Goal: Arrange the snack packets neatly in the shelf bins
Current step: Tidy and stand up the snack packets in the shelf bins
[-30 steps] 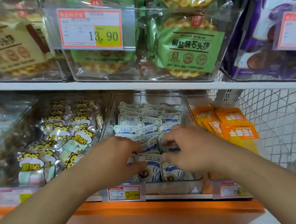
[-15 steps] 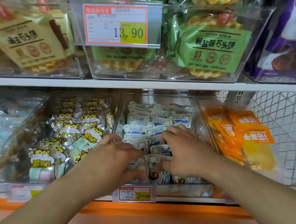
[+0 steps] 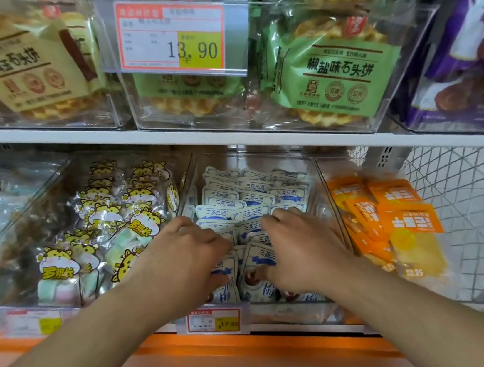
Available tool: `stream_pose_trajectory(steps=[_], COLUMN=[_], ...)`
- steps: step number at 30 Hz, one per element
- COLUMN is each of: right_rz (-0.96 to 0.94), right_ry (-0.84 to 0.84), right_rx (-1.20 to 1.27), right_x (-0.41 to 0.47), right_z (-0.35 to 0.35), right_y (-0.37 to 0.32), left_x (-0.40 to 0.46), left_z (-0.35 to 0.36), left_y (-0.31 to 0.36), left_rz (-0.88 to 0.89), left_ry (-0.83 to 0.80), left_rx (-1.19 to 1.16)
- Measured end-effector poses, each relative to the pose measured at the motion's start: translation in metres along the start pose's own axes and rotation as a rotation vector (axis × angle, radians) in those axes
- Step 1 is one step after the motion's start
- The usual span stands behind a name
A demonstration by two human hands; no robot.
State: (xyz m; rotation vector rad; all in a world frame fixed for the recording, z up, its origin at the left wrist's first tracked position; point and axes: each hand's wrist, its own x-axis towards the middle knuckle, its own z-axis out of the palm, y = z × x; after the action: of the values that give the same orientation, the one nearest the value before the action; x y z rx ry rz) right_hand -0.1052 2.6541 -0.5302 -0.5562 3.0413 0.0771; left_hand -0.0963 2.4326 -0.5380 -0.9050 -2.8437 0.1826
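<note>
In the clear middle bin (image 3: 321,179) on the lower shelf, both hands now lie deeper among the white-and-blue snack packets (image 3: 238,197) than they did a second ago, when they worked nearer the front lip; half a second ago they were part-way in. The left hand (image 3: 189,261) has slid forward with its fingers curled down over the left column of packets, and the right hand (image 3: 300,248) has followed, its fingertips on the third row and its thumb pressing the face of a front packet. Whether either hand is truly pinching a packet or only pressing and nudging cannot be told, since the fingertips are buried among the wrappers. The shift suggests the front rows have been squared up and the straightening is moving backward through the bin; the rear rows already stand in fairly even overlapping lines, so this bin looks close to done. The packets fill it in about three columns, leaning back on one another, with the front ones upright against the wall above a price tag (image 3: 214,321). To the left, a bin holds cartoon-tiger packets (image 3: 104,232) heaped more loosely, and further left a blurred bin of pale wrappers. To the right, orange packets (image 3: 392,212) lie flat and stepped in their own bin beside a wire mesh panel (image 3: 467,199). On the shelf above, clear bins hold green waffle packets (image 3: 331,76) and tan ones (image 3: 22,67) behind a larger price tag (image 3: 172,35).
</note>
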Motion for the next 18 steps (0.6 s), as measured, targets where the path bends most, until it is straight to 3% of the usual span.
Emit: stream_pose_trajectory(steps=[5, 9, 13, 18], right_rz=[0.011, 0.086, 0.124, 0.142], right_ry=[-0.105, -0.019, 0.031, -0.019], right_rx=[0.191, 0.494, 0.454, 0.42], right_x=[0.0, 0.016, 0.057, 0.094], right_z=[-0.003, -0.011, -0.016, -0.01], right_y=[0.009, 0.011, 0.008, -0.007], left_x=[-0.003, -0.009, -0.013, -0.011], left_z=[-0.001, -0.005, 0.005, 0.012], left_y=[-0.009, -0.015, -0.022, -0.02], left_rz=[0.027, -0.124, -0.328, -0.335], left_ry=[0.04, 0.134, 0.148, 0.148], left_rx=[-0.084, -0.187, -0.3, -0.426])
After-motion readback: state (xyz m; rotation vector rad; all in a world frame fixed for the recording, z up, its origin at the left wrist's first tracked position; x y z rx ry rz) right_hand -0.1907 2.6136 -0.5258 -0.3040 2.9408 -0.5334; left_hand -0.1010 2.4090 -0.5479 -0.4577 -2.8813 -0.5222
